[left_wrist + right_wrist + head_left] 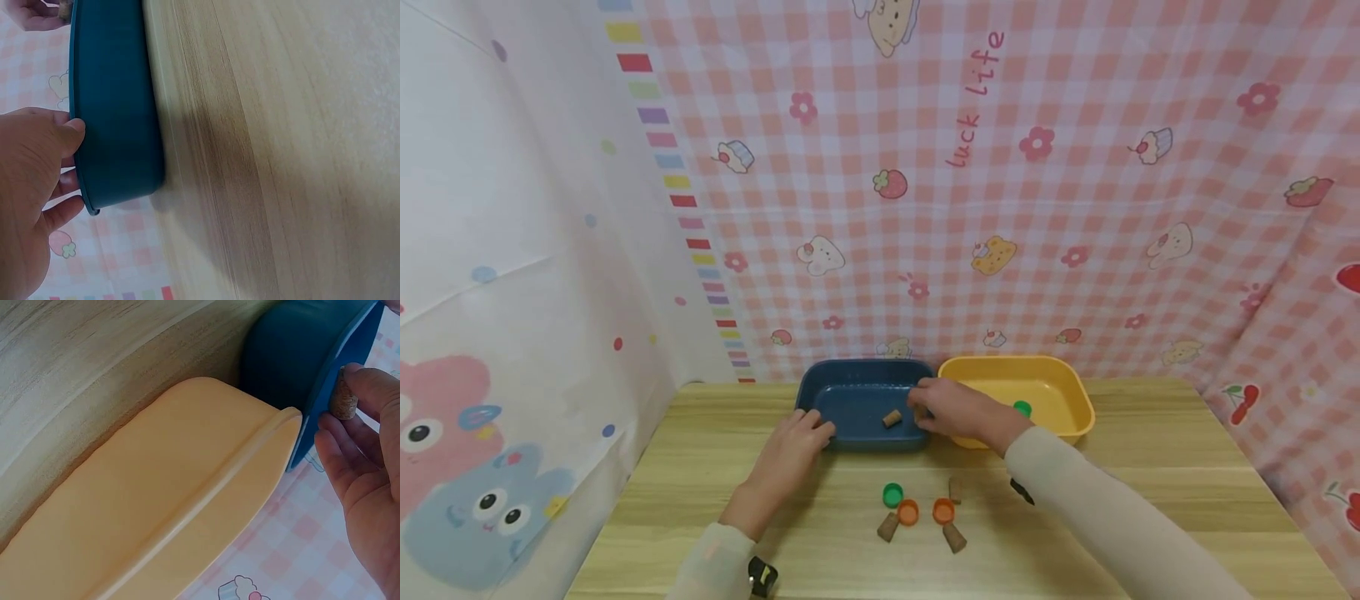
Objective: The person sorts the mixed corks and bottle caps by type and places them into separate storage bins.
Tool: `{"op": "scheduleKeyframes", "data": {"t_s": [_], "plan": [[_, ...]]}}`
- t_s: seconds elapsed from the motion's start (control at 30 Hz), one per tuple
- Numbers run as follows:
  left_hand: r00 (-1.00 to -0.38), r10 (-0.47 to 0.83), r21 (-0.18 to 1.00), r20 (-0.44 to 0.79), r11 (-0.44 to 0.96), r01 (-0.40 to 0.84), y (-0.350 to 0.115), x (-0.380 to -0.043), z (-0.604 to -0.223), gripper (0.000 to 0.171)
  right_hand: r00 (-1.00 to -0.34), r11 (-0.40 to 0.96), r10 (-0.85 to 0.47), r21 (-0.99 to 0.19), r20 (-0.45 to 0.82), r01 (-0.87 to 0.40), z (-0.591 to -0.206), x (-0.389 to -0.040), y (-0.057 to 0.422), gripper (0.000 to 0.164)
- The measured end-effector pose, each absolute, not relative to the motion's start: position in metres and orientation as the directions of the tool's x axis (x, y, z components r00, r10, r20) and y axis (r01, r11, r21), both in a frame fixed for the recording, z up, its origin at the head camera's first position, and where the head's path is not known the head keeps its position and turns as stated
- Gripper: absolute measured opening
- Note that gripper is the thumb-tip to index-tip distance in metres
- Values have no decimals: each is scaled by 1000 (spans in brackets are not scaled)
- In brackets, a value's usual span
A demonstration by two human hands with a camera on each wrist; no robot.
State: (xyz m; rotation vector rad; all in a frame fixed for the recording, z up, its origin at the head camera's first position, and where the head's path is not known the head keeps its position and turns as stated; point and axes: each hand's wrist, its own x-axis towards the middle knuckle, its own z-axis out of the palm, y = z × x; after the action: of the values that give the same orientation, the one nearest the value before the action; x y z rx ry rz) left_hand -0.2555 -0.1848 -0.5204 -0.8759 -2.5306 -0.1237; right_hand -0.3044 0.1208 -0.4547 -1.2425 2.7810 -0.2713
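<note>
In the head view, my right hand [951, 408] is over the right end of a blue tray [857, 445]. It pinches a cork [343, 397] between thumb and fingers, seen clearly in the right wrist view. Another cork [892, 418] lies on the tray's floor. My left hand [793, 437] grips the tray's near left corner, with fingertips on both sides of the rim [76, 94] in the left wrist view.
Against the blue tray stands a yellow tray [1067, 392] with a green cap [1022, 408] inside. Nearer on the wooden table [820, 550] lie a green cap [892, 495], two orange caps [907, 512] and three corks [954, 537]. A checked cloth [850, 217] hangs behind.
</note>
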Motion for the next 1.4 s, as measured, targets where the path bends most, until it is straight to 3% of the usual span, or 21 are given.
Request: {"op": "scheduleKeyframes", "data": {"t_s": [0.63,1.4], "plan": [[-678,569,-82,466,791,607,-185,-256,-520,13,-680,677,-732,-153,-41,-720,-466,-321,112,27],[-670,574,-105,471,790,603,-185,-256,-520,14,-670,673,-738,-148,-78,-725,-462,-330,97,25]]}}
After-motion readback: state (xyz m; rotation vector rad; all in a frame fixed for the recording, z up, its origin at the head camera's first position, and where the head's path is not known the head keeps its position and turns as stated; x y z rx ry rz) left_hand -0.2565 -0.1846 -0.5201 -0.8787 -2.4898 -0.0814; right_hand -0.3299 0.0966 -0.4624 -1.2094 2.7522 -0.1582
